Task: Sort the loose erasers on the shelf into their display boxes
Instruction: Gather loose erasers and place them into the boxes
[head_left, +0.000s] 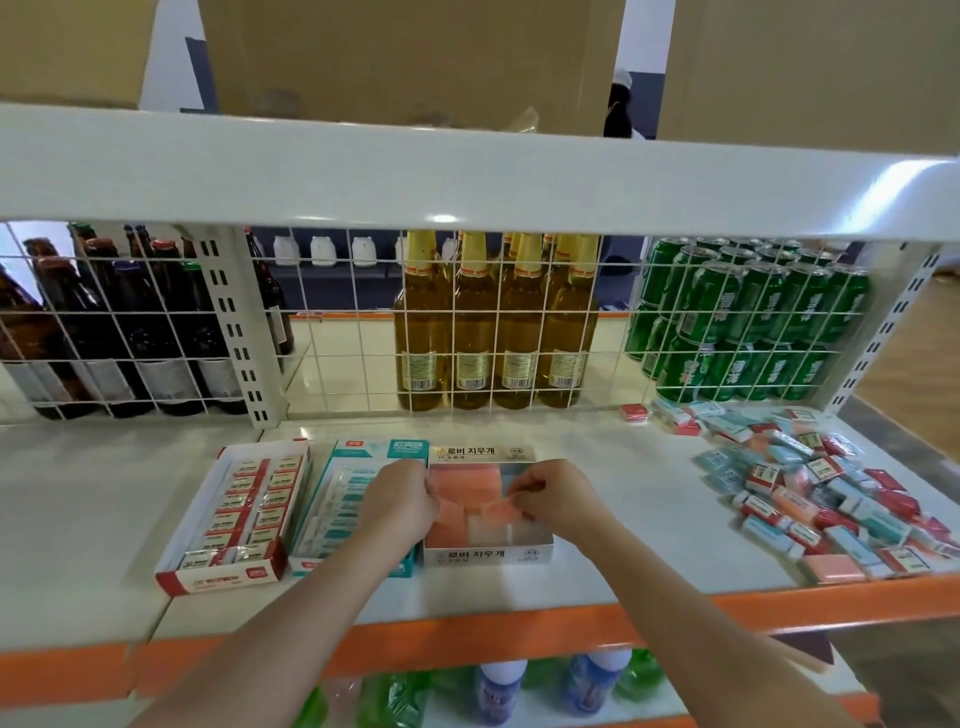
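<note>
While both reach over the open white box, the hands work close together, each on its own line below.
Left hand (397, 496): fingers curled, pinching the left edge of a pink eraser (496, 512) held just above the box's contents.
Right hand (558, 496): fingers curled, pinching the right edge of the same pink eraser; the 2 hands are near each other, with the eraser between them.
White display box (485, 555): directly beneath the hands, Korean lettering on its front wall and on its raised back flap; its left side holds pink erasers, its front right corner shows pale contents I cannot make out.
Teal display box (332, 499): just left of the left hand, touching the white box's side, partly covered by the left wrist; pale wrapped erasers lie inside.
Red display box (239, 519): further left of the hands, beside the teal one, filled with 2 rows of red-and-white erasers.
Loose erasers (821, 488): well to the right of the right hand, a scattered heap of teal, red-and-white and pink pieces on the shelf (649, 499); 1 pink piece lies at the heap's near edge.
Single red eraser (635, 412): beyond the right hand, apart from the heap, close to the wire grid (353, 332).
Behind the grid: dark bottles (130, 327) beyond and left of the hands, golden bottles (493, 322) straight beyond them, green cans (748, 317) beyond and right.
Orange shelf edge (467, 636): under the forearms, nearer than the boxes.
</note>
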